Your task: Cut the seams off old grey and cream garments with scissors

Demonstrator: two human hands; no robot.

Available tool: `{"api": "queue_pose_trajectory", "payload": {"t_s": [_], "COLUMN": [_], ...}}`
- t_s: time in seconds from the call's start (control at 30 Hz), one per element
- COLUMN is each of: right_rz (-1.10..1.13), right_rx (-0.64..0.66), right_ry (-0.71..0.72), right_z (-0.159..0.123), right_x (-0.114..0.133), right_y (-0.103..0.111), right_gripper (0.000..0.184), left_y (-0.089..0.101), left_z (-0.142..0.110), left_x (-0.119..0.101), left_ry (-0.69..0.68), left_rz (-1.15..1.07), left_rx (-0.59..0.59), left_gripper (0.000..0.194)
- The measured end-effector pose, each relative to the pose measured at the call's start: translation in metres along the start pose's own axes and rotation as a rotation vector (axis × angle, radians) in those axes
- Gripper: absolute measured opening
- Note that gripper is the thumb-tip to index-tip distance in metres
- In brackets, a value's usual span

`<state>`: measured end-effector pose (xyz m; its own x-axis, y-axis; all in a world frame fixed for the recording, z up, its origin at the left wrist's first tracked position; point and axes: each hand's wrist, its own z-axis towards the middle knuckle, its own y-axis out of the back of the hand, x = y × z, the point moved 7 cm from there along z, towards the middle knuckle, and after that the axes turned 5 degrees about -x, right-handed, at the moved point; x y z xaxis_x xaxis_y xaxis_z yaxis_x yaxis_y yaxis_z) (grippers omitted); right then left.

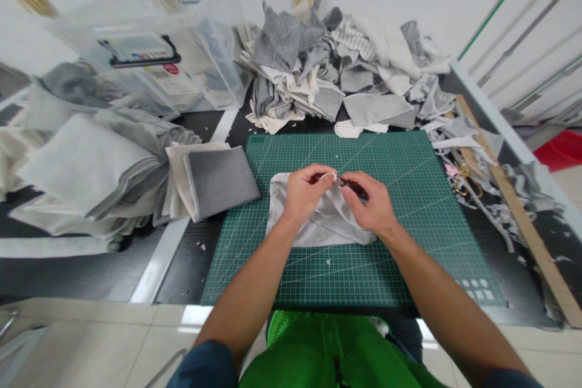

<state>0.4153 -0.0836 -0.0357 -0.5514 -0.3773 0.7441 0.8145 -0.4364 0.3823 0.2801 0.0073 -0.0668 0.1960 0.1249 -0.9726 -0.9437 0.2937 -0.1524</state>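
Cloth [325, 221] on cutting mat [409, 206]; scrap pile [345, 73] behind; ruler [522, 218] probably right.

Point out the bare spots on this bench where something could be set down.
The green cutting mat is bare along its near edge, below the grey cloth held by the left hand and right hand, and on its right side. Crowded: scrap pile behind, folded fabric stack left, wooden ruler and trimmings right.

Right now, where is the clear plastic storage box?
In the head view, the clear plastic box sits at the far left of the table, behind the folded grey fabric stack and left of the heap of fabric scraps.
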Motion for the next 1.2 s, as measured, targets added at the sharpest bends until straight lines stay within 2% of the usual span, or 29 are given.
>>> {"api": "queue_pose_trajectory", "payload": {"t_s": [0.17, 0.27, 0.5, 0.63, 0.77, 0.87, 1.2], "right_rz": [-0.051, -0.068, -0.047, -0.06, -0.081, -0.111, -0.095], "right_rx": [0.001, -0.018, -0.078, -0.12, -0.074, -0.064, -0.068], "right_ry": [0.078, 0.121, 0.096, 0.071, 0.069, 0.049, -0.01], "right_z": [-0.001, -0.001, 0.001, 0.001, 0.001, 0.0, 0.0], "right_x": [0.004, 0.009, 0.009, 0.004, 0.005, 0.005, -0.002], "right_y": [0.0, 0.002, 0.011, 0.015, 0.009, 0.006, 0.004], "right_gripper": [0.021, 0.022, 0.021, 0.019, 0.018, 0.018, 0.02], "left_y": [0.004, 0.004, -0.003, -0.002, 0.005, 0.006, 0.001], "left_z": [0.0, -0.001, -0.003, -0.002, -0.002, -0.003, -0.005], "left_x": [-0.005, -0.004, 0.0, 0.005, 0.0, -0.006, -0.006], "left_ry": [-0.069, -0.066, 0.05, 0.133, 0.081, 0.03, -0.014], "left_rz": [0.061, 0.05, -0.141, -0.159, -0.041, 0.053, 0.111], "left_rx": [-0.031, -0.031, 0.013, -0.031, -0.131, -0.164, -0.079], "left_gripper": [0.01, 0.009, 0.018, 0.019, 0.014, 0.012, 0.013]}}
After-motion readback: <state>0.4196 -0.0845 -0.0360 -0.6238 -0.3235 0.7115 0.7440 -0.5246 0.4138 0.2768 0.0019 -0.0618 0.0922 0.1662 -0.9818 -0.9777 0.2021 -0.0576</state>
